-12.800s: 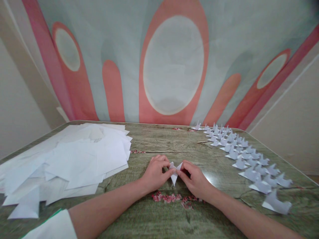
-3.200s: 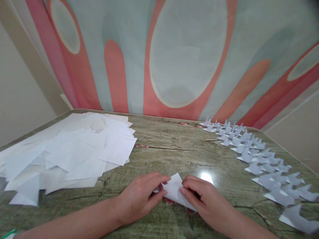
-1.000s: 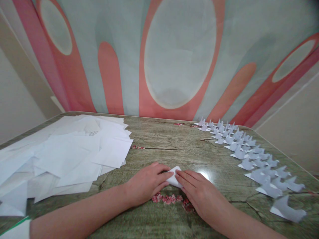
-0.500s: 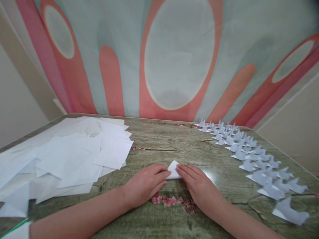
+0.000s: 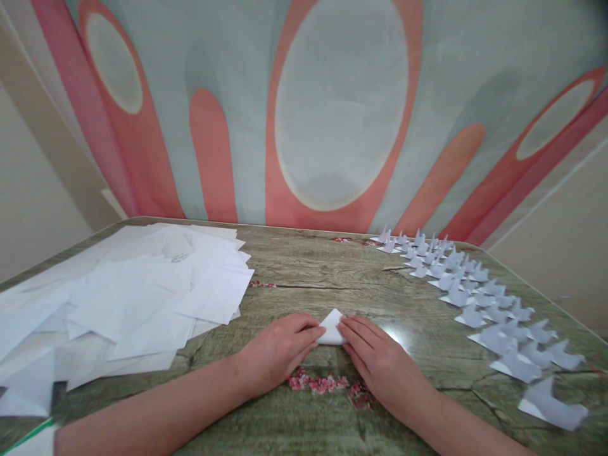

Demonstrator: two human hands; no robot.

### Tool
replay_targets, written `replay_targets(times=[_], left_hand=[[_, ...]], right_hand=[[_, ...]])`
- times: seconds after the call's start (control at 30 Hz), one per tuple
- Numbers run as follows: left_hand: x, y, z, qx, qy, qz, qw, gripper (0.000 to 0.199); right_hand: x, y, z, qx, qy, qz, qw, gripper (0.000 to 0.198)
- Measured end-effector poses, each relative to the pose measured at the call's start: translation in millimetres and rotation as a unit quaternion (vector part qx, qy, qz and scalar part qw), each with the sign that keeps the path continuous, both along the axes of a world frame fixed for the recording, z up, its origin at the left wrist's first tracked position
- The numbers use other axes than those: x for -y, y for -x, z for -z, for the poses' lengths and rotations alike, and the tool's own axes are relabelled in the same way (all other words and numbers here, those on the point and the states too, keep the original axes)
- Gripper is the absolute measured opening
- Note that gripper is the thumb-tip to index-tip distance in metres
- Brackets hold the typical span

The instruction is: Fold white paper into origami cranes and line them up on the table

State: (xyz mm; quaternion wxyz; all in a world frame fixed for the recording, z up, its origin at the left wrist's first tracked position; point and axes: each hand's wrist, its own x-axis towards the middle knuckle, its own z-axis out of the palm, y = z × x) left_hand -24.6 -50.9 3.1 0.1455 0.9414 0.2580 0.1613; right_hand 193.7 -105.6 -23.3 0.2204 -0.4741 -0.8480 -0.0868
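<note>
A small white folded paper [image 5: 332, 329], triangular with its point facing away from me, lies on the table between my hands. My left hand [image 5: 280, 345] grips its left corner, thumb and fingers closed together there. On the other side, my right hand [image 5: 380, 351] has its fingers together and pressed on the paper's right edge. Both thumbs are partly hidden, and so are the paper's outer corners under the fingertips.
Loose white paper sheets [image 5: 142, 291] are heaped on the left of the wood-patterned table [image 5: 304, 259]. Rows of folded paper birds [image 5: 498, 335] stand along the right side. A printed backdrop [image 5: 342, 107] rises behind the far edge.
My right fingers have shifted slightly to the right, so a little more of the folded paper shows. The paper's tip now looks like a single point. My left hand has hardly moved.
</note>
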Motion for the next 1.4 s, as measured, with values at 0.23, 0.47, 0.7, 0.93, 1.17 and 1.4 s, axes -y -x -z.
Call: replay_targets(times=[0.23, 0.47, 0.7, 0.93, 1.17, 1.4], left_hand=[[0.2, -1.1, 1.1, -0.014, 0.000, -0.004, 1.000, 0.026], [0.1, -0.7, 0.1, -0.007, -0.007, 0.002, 1.000, 0.026], [0.5, -1.2, -0.3, -0.009, -0.014, 0.001, 1.000, 0.026], [1.0, -0.9, -1.6, -0.007, -0.026, 0.002, 1.000, 0.025], [0.9, -1.0, -2.4, -0.022, -0.021, 0.000, 1.000, 0.026], [0.9, -0.7, -0.8, -0.005, -0.031, -0.001, 1.000, 0.026]], right_hand=[[1.6, 0.2, -0.4, 0.009, -0.009, 0.004, 1.000, 0.028], [0.8, 0.6, -0.8, -0.005, -0.018, 0.005, 1.000, 0.027], [-0.6, -1.3, 0.7, 0.004, -0.004, 0.008, 1.000, 0.028], [-0.7, -1.1, -0.1, 0.001, -0.004, 0.007, 1.000, 0.028], [-1.3, -1.3, 0.2, 0.005, -0.001, 0.005, 1.000, 0.028], [-1.8, -2.6, 0.7, 0.006, -0.003, 0.006, 1.000, 0.028]])
